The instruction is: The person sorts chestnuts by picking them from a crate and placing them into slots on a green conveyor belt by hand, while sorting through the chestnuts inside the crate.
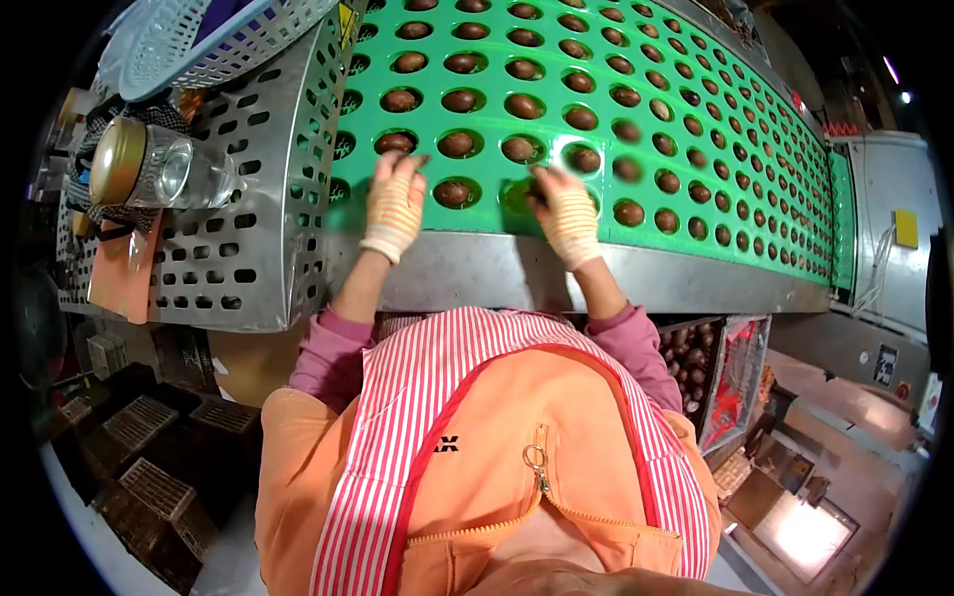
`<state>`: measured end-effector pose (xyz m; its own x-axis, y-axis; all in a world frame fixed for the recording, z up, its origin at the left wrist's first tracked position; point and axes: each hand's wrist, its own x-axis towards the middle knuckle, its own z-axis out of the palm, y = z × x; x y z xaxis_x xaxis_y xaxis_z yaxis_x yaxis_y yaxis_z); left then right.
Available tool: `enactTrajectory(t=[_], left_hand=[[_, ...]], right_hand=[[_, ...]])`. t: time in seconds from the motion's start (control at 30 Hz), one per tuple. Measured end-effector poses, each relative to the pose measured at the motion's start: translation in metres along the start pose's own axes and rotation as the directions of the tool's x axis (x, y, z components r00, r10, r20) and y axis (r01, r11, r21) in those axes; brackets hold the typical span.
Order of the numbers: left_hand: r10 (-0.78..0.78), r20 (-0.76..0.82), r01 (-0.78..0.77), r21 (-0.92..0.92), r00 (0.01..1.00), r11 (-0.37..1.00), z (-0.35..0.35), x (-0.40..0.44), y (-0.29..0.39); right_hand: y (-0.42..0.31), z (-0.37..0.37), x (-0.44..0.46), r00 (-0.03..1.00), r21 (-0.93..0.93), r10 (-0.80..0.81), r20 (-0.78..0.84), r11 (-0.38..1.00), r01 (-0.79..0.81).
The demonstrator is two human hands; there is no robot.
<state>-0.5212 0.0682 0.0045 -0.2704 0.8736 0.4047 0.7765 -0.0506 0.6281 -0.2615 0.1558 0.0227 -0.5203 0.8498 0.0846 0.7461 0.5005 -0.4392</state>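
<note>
Rows of brown, egg-shaped items sit in the oval holes of a green perforated belt (pixel 487 214). My left hand (pixel 394 207), in a striped, fingerless glove, is at the near left of the belt. Its bare fingers are slightly apart, by a brown egg-shaped item (pixel 396 141); whether they touch it is unclear. To the right, my right hand (pixel 568 217) wears a matching glove. Its fingers curl over the belt near a hole in the front row, and what they hold, if anything, is hidden. Just left of my right hand lies another brown egg-shaped item (pixel 456 193).
A metal ledge (pixel 467 268) runs along the belt's near edge. On the perforated metal stand (pixel 260 214) at left are a glass jar with a gold lid (pixel 164 169) and a light-blue basket (pixel 214 55). Crates (pixel 159 492) stand lower left; a box of brown items (pixel 693 358) is lower right.
</note>
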Motion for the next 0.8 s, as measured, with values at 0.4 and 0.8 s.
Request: enactTrajectory(t=[0.4, 0.8], left_hand=[[-0.232, 0.484, -0.297, 0.781, 0.844, 0.550, 0.074, 0.106, -0.001], [0.622, 0.630, -0.707, -0.158, 0.465, 0.689, 0.231, -0.001, 0.221]], right_hand=[[0.077, -0.017, -0.135, 0.879, 0.236, 0.203, -0.431, 0.966, -0.107], [0.139, -0.049, -0.447, -0.026, 0.262, 0.934, -0.356, 0.073, -0.962]])
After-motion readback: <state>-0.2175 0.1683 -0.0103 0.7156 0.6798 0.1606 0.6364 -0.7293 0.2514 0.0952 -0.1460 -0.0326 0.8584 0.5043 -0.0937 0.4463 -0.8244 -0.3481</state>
